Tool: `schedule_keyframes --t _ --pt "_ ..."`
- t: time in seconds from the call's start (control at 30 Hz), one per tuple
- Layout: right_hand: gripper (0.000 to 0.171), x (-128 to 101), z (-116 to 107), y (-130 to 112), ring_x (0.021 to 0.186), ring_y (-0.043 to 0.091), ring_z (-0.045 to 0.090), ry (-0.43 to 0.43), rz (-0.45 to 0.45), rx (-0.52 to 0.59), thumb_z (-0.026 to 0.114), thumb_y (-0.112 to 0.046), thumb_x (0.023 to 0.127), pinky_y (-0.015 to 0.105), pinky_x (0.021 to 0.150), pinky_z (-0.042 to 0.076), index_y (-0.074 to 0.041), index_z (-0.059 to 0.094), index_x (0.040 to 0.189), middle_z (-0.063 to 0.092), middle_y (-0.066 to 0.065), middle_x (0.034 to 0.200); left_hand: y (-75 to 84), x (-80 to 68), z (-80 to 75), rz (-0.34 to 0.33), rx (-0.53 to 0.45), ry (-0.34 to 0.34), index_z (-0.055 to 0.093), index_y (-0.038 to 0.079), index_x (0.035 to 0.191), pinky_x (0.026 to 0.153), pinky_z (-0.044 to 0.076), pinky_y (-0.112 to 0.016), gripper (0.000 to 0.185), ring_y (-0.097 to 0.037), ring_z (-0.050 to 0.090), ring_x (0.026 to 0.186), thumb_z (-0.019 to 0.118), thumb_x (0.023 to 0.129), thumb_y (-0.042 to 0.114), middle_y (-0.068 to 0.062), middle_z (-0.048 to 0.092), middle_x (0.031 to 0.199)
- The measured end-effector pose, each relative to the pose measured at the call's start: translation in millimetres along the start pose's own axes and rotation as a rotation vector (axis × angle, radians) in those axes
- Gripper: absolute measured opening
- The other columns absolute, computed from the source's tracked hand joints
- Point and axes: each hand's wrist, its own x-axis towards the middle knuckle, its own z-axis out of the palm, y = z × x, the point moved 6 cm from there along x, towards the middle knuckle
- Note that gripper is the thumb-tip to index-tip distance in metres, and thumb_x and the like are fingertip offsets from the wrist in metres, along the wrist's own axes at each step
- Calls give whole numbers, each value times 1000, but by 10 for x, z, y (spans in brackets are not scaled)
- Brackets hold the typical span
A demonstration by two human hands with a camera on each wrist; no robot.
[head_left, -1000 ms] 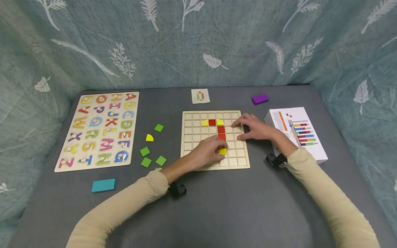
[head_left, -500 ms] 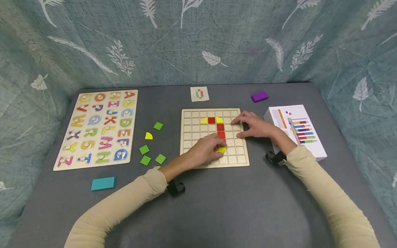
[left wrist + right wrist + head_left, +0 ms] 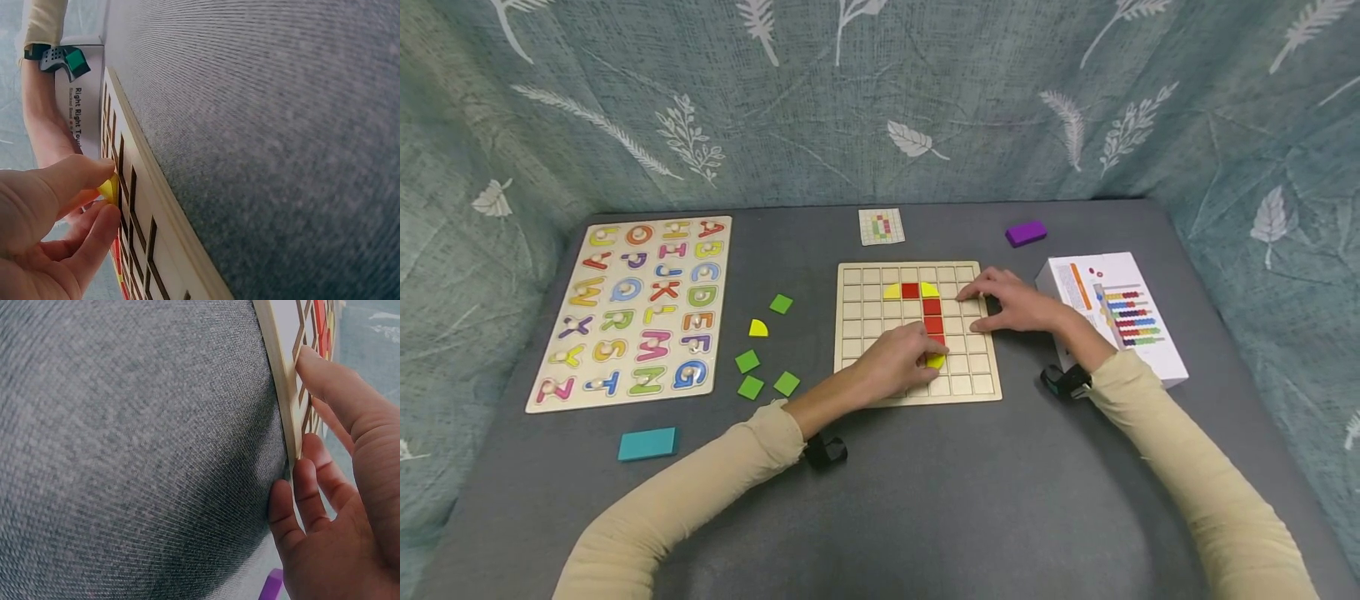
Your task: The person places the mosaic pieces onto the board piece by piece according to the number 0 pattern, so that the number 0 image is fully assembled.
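Left hand (image 3: 898, 360) pinching a yellow quarter-round wooden tile (image 3: 936, 361) onto the square wooden grid board (image 3: 865, 337).

The tile is flat and bright yellow, with one curved edge; it sits clamped between the left thumb and fingertips (image 3: 94, 177), just below the column of red square tiles (image 3: 932, 315) that hangs from a yellow-red-yellow row. The right hand (image 3: 1011, 303) rests with its fingers spread and fairly straight on the board's right edge, thumb against the rim. Behind that wrist lies a white box (image 3: 1142, 367); its side reads "Right Right Tou…" in the left wrist view. Left of the fingers lie green square tiles (image 3: 747, 362), another yellow quarter-round (image 3: 758, 328) and an alphabet puzzle board (image 3: 542, 392) of coloured letters.
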Motion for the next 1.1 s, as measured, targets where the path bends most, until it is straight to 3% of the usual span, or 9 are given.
schedule_keyframes --t 0.27,0.53,0.67,0.77,1.1 --pt "45 -20 -12 16 113 29 43 1 5 -2 76 -23 84 50 98 35 -12 61 125 50 13 124 48 24 -5 44 18 9 72 10 107 65 40 -23 21 -13 50 78 66 87 7 -3 61 84" --pt "45 -26 -46 26 113 29 43 4 3 0 76 -22 84 49 97 35 -12 61 125 50 14 124 65 46 -47 22 26 -15 73 10 115 61 37 -20 28 -11 47 75 68 88 9 -1 65 87" --pt "46 -21 -72 21 112 29 44 13 -12 -8 77 -21 83 49 96 36 -11 61 125 51 14 123 95 70 -69 61 61 -5 78 10 95 59 31 -20 17 -11 41 71 64 88 5 -3 61 75" --pt "46 -18 -87 18 111 29 44 17 -18 -13 76 -21 83 49 95 36 -10 61 125 51 15 122 112 85 -86 84 77 7 79 11 87 61 32 -20 17 -9 41 72 63 87 4 -4 67 79" --pt "46 5 -31 1 111 28 44 13 -17 -6 77 -23 83 47 95 36 -12 62 126 51 13 121 127 56 -80 87 100 0 76 11 81 61 36 -21 13 -10 45 71 66 87 5 1 64 77"
